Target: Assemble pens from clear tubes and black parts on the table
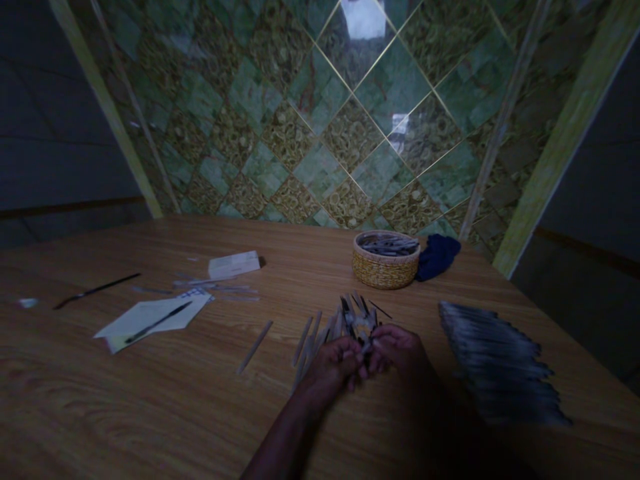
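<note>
My left hand and my right hand meet low in the middle of the view. The fingers of both are pinched together around a small dark, thin piece, too blurred to name. Just beyond them lies a loose pile of dark and pale slender sticks, partly covered by my hands. More greyish sticks fan out beside my left hand, and a single stick lies apart to the left. To the right of my right hand is a row of dark slender pieces laid side by side, blurred.
A round woven basket full of slender sticks stands at the back right, with dark blue cloth beside it. Leftward lie a white box, pale strips, paper with a dark pen, and a dark strip.
</note>
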`<state>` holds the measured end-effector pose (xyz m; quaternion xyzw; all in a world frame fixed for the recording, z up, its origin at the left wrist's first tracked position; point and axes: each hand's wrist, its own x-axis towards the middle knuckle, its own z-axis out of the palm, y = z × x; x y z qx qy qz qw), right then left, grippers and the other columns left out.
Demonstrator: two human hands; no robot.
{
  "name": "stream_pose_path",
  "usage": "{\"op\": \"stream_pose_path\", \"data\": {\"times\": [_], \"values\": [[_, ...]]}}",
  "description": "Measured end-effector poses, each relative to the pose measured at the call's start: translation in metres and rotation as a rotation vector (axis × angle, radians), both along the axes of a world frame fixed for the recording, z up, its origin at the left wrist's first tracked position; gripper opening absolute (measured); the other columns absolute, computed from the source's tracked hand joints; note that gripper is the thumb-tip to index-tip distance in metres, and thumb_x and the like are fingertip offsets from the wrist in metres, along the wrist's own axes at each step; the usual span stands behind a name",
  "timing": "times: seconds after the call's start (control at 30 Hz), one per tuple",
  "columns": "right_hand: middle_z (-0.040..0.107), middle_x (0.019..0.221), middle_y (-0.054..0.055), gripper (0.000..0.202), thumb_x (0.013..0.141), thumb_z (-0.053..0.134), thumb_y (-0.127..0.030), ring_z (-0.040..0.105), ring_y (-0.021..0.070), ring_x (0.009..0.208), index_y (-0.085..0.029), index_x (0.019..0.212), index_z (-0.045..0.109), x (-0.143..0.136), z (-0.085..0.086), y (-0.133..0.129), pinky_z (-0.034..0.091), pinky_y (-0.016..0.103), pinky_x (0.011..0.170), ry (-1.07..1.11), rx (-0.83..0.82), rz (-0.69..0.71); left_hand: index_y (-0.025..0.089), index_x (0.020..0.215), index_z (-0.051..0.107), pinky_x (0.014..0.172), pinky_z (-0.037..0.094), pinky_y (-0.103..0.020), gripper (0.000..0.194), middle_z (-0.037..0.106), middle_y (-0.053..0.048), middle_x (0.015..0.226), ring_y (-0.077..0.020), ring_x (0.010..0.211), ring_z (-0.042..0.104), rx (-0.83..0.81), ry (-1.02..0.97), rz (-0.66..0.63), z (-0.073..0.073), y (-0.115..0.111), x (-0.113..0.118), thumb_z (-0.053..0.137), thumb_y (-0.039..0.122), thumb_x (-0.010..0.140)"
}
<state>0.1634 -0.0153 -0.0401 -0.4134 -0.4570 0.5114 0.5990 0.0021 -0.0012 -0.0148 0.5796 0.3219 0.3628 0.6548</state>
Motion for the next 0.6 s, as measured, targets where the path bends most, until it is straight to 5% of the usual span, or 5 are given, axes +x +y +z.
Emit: {"op": "stream_pose_path", "data": {"times": [0.6], "values": [[0.065,0.049,0.000,0.038,0.063,0.072,-0.046,0.059,0.0132,0.039,-0.016,0.079,0.057,0.0022,-0.0053,0.0002,0.040,0.020,0.040,-0.026,-0.014,0.036,0.018,0.064,0.061,0.042,0.027,-0.022,0.020,0.065,-0.004,0.056,-0.0093,0.038,0.042,-0.006,0.077,0.002,0.0091,-0.0056,-0.0007,0.066,0.035,0.073]]}}
